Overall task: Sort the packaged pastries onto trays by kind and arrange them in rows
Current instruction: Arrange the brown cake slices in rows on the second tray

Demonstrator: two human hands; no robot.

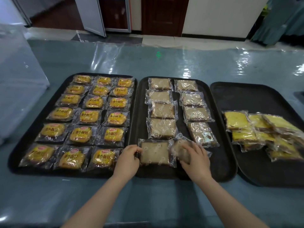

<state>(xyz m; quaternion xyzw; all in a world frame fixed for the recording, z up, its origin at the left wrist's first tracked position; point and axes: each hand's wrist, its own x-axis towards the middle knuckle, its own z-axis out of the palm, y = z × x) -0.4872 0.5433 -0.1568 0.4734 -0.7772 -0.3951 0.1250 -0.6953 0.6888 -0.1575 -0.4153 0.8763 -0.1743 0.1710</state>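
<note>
Three black trays lie side by side. The left tray (19,151) holds several yellow bun packets (88,116) in three neat rows. The middle tray (220,155) carries brown cake slices (162,111) in two columns. On the right tray (243,96) several yellow cake slices (236,120) lie in a loose heap. My left hand (129,156) pinches the left edge of a brown slice packet (154,153) at the near end of the left column. My right hand (195,155) covers and grips another brown slice packet (179,149) just to its right.
The trays rest on a teal table under shiny clear plastic (164,60). A white box (18,89) stands at the far left of the table. Beyond the table's far edge are a floor, doors and a white cabinet.
</note>
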